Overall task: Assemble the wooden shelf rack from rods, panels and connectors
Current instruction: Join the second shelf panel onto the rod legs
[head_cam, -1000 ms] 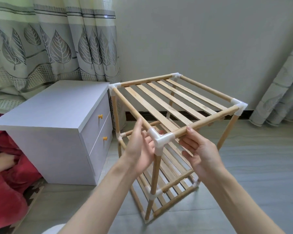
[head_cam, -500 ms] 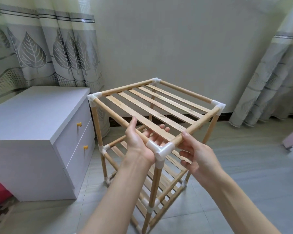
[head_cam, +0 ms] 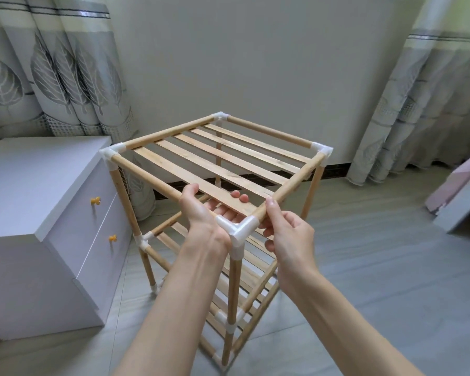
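At the far left, against the leaf-print curtain, stands a white cabinet with two yellow drawer knobs; just beside it, on the grey floor, stands your wooden shelf rack, upright on its feet, its rods joined by white plastic connectors; the top tier carries slats running from the near-left rod toward the far right (lower tiers show beneath, partly hidden by your arms). Your left hand grips the near-left top rod right next to the near corner connector; the thumb lies over the rod and the fingers curl up from below, their tips showing between the slats. Past that connector, your right hand grasps the near-right top rod; the thumb presses on top of it, close to the connector, and the fingers wrap underneath; how firmly they clamp you cannot tell from this angle. Below the corner, a vertical rod drops to another connector lower down. Farther right hangs a second grey curtain, and at the right edge sits the corner of a pale pink and white piece of furniture, too cropped to identify.
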